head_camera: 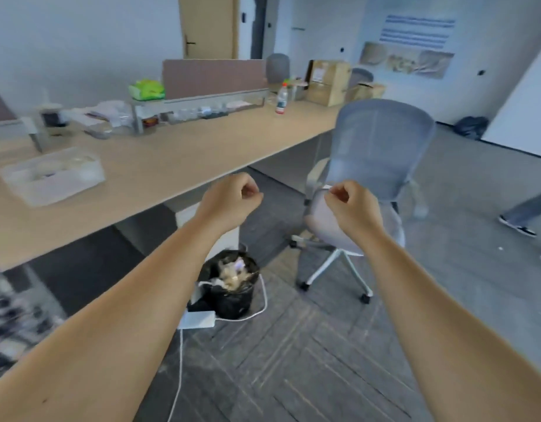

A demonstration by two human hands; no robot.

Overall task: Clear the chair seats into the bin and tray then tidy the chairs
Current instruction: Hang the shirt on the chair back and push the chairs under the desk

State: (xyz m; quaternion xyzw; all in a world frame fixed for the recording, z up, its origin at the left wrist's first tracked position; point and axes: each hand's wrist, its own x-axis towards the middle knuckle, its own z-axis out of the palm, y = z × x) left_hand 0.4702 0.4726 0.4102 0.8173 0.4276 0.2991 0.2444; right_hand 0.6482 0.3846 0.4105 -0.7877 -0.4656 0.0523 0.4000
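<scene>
1. The chair stood pulled out from the surface, angled with its mesh back toward the room, so tidying it appeared still to be done.
2. Its pale seat looked bare in the part that showed; the right arm hid some of it, so whether anything remained there could not be told.
3. The bin, lined with a black bag, sat on the floor under the edge of the surface and already held crumpled rubbish near its rim, which suggested that part of the clearing was done.
4. The clear tray rested on the surface to the left, with a few pale things in it that were too blurred to name.
5. The left hand was held out above the bin, its fingers curled shut; nothing could be seen in it.
6. The right hand hovered in front of the seat with its fingers curled closed; a small white scrap seemed pinched at the tips, though blur made that uncertain.
7. A white power strip and its cable lay on the floor just beside the bin.
</scene>
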